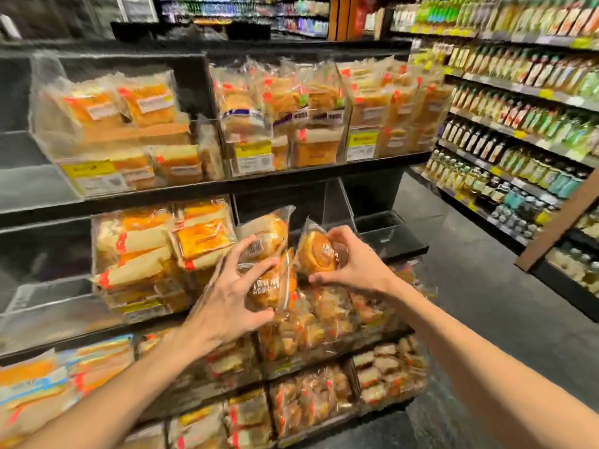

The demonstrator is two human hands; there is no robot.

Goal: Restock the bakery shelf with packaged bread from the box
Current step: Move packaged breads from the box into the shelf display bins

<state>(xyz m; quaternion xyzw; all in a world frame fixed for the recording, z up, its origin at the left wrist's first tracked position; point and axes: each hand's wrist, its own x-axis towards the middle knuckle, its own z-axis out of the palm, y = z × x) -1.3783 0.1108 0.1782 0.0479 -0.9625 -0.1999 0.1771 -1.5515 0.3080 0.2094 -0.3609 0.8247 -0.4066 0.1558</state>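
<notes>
Head view: a person faces a black bakery shelf (308, 176) in a shop aisle, both bare arms stretched towards its middle tier.
Left hand (227, 296): grasping – the fingers are spread and curled over two clear-wrapped packs held one above the other, with the thumb hooked under the bottom one.
Upper bun pack (265, 234): stands tilted in front of the dark centre compartment, with a left fingertip on its barcode label.
Lower bun pack (270, 286): clamped between the left thumb and fingers, just below the upper pack and touching it.
Right hand (356, 267): grasping a single pack, fingers curled over its top and thumb beneath.
Round bun pack (316, 252): held in the right hand just beside the left hand's packs, in front of the same compartment.
Sliced bread packs (139, 254): stacked in the clear bin to the left of the hands.
Small bun packs (324, 319): piled in the bin directly under the hands.
Top tier packs (291, 108): standing upright in clear bins with yellow price tags – the print is too blurred to read.
Bottle shelves (518, 124): rows of bottles across the aisle on the right.
</notes>
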